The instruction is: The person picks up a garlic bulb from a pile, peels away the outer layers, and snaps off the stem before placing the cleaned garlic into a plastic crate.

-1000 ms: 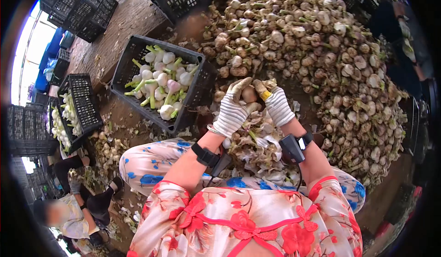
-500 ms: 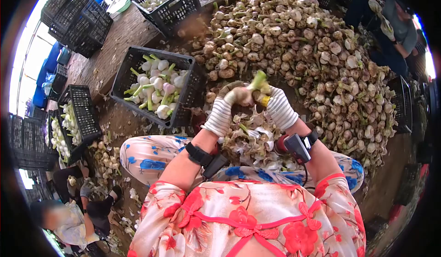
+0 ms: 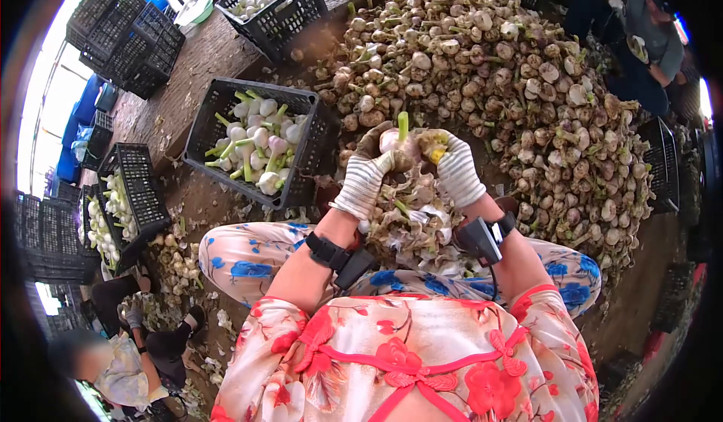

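My left hand [image 3: 367, 167], in a striped white glove with soiled fingers, is closed around a garlic bulb [image 3: 401, 143]. Its pale skin faces up and a short green stem stands upright from it. Close against the bulb's right side is my right hand [image 3: 456, 167], gloved alike, with its fingers curled together. A small yellow piece shows at those fingers; what it is, and whether anything else is in them, I cannot make out. Below both hands, between my legs, lies a heap of papery garlic peelings [image 3: 410, 226].
A black crate [image 3: 197, 132] of cleaned garlic stands at left, another crate [image 3: 290, 26] behind it. A large pile of unpeeled garlic [image 3: 489, 68] spreads ahead and right. Crates of garlic [image 3: 139, 185] and a co-worker [image 3: 124, 362] are at far left, another person [image 3: 651, 38] at upper right.
The garlic bulb has turned in my left hand, its stem going from tilted right to upright. My right hand has shifted slightly off the stem to the bulb's right side.
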Available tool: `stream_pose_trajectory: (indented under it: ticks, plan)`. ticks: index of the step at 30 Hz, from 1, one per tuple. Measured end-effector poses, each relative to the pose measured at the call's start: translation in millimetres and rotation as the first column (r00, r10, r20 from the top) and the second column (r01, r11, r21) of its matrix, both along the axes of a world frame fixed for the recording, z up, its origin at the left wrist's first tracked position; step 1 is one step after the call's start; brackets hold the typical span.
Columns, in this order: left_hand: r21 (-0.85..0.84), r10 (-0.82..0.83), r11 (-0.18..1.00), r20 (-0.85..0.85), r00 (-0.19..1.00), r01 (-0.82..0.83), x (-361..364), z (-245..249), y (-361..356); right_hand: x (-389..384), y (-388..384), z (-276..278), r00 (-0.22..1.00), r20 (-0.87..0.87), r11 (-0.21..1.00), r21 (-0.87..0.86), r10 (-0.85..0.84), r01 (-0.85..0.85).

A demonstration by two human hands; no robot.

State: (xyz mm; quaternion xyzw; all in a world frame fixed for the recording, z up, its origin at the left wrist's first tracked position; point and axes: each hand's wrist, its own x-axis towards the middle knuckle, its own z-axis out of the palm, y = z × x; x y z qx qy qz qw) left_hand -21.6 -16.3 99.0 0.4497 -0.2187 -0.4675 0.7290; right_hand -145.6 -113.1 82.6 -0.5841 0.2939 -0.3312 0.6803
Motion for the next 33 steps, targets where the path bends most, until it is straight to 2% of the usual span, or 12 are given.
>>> stream_pose_trajectory:
  ticks: [2, 6, 8, 10, 12, 16, 20, 26, 27, 30, 31, 33]
  plan:
    - [-0.033, -0.075, 0.997, -0.12, 0.99, 0.072, 0.8, 1.9, 2.0, -2.4, -24.9, -31.9, 0.94, -0.275, 0.933, -0.348, -0.2, 0.097]
    - [-0.069, -0.226, 0.974, -0.202, 0.953, 0.216, 11.4, 2.8, 4.0, -27.6, -52.8, -69.8, 0.778, -0.627, 0.869, -0.364, 0.038, -0.336]
    - [-0.044, -0.249, 0.968, -0.229, 0.941, 0.246, 11.7, -0.4, 5.8, -25.5, -38.1, -19.5, 0.81, -0.586, 0.784, -0.51, -0.015, -0.354]
    - [-0.026, -0.278, 0.959, -0.251, 0.927, 0.281, 9.3, -0.1, 4.7, -22.2, -33.7, 9.5, 0.929, -0.241, 0.94, -0.126, 0.282, -0.318]
    - [0.04, -0.304, 0.945, -0.262, 0.916, 0.325, 5.3, 2.6, 5.8, -18.8, -21.3, 35.3, 0.948, -0.053, 0.948, -0.036, 0.315, -0.317]
    - [0.063, -0.349, 0.924, -0.269, 0.898, 0.378, 3.8, -1.7, 7.1, -13.3, -23.9, 34.6, 0.927, -0.108, 0.93, 0.125, 0.358, -0.345]
    - [0.088, -0.364, 0.919, -0.189, 0.912, 0.385, 4.9, -1.2, 7.8, -10.0, -19.5, 29.7, 0.926, -0.18, 0.938, -0.041, 0.331, -0.344]
    - [0.073, -0.34, 0.918, -0.359, 0.869, 0.39, 10.0, -1.3, 12.2, -20.1, -21.8, 24.2, 0.904, 0.063, 0.835, 0.361, 0.422, -0.415]
    - [0.072, -0.339, 0.919, -0.359, 0.87, 0.388, 12.1, -2.9, 11.7, -19.1, -21.1, 24.4, 0.904, 0.063, 0.835, 0.361, 0.424, -0.416]
    - [0.077, -0.424, 0.882, -0.302, 0.854, 0.465, 13.0, -9.1, 11.4, -14.5, -13.2, 23.1, 0.911, -0.34, 0.894, -0.294, 0.234, -0.339]
    - [0.09, -0.382, 0.897, -0.339, 0.86, 0.433, 10.1, -8.9, 11.6, -17.1, -8.5, 41.5, 0.907, -0.292, 0.947, -0.013, 0.305, -0.322]
    - [0.105, -0.337, 0.91, -0.372, 0.865, 0.4, 8.4, -3.5, 11.8, -18.5, -10.8, 29.4, 0.929, -0.198, 0.949, 0.044, 0.314, -0.312]
